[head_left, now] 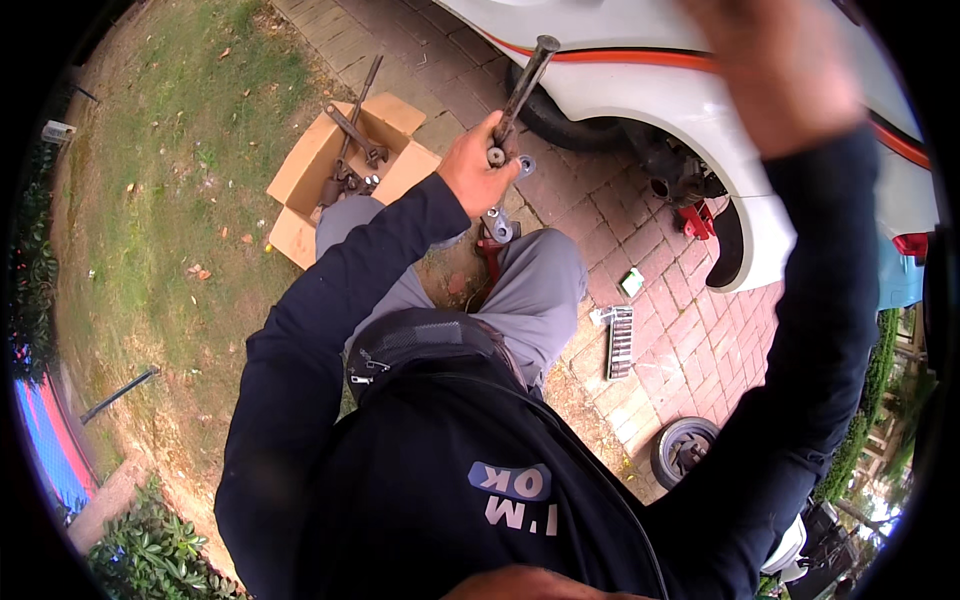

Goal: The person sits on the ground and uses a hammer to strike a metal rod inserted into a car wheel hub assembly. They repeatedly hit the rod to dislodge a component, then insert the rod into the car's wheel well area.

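My left hand [480,172] is closed round a dark metal bar [530,88], which slants up to the right and ends in a rounded head. Ring-ended metal tools, probably wrenches [500,226], show beside and below the fist; whether the hand grips them too is unclear. My right hand [785,80] is raised high in front of the white car [640,95]. Motion smears its fingers, so I cannot make out their pose or anything in them. A red metal object [490,258] stands between my knees, partly hidden.
An open cardboard box [300,160] on the left holds an adjustable wrench [355,135] and other metal tools. A socket set [620,342] and a small green-and-white box [632,282] lie on the brick paving. Near the wheel well sits a red jack stand [697,220]; a wheel [685,452] lies lower right.
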Motion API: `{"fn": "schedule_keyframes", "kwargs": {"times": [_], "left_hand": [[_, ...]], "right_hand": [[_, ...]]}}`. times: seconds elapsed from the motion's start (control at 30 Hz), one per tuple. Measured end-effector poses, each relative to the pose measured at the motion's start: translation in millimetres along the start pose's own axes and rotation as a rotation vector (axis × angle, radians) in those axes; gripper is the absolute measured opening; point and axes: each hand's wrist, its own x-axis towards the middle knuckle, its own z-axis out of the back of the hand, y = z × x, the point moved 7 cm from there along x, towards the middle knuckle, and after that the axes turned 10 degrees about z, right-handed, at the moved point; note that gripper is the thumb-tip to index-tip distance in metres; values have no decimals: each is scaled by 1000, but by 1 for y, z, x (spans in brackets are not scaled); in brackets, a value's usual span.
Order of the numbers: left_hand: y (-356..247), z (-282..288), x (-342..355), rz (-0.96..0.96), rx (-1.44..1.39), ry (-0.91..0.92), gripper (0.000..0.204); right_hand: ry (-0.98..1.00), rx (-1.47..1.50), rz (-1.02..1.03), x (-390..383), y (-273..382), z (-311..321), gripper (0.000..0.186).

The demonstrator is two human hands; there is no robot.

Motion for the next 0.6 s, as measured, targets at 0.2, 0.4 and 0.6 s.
{"fn": "schedule_keyframes", "kwargs": {"times": [0.2,0.4,0.6], "left_hand": [[-12,-4,-11,-2,25,73,20],[14,3,-19,12,-209,144,35],[2,13,-1,-56,-370,124,38]], "right_hand": [[51,504,-88,-65,7,-39,39],[-5,828,-833,-210,-83,-75,34],[187,684,-1395,-502,-86,-218,42]]}}
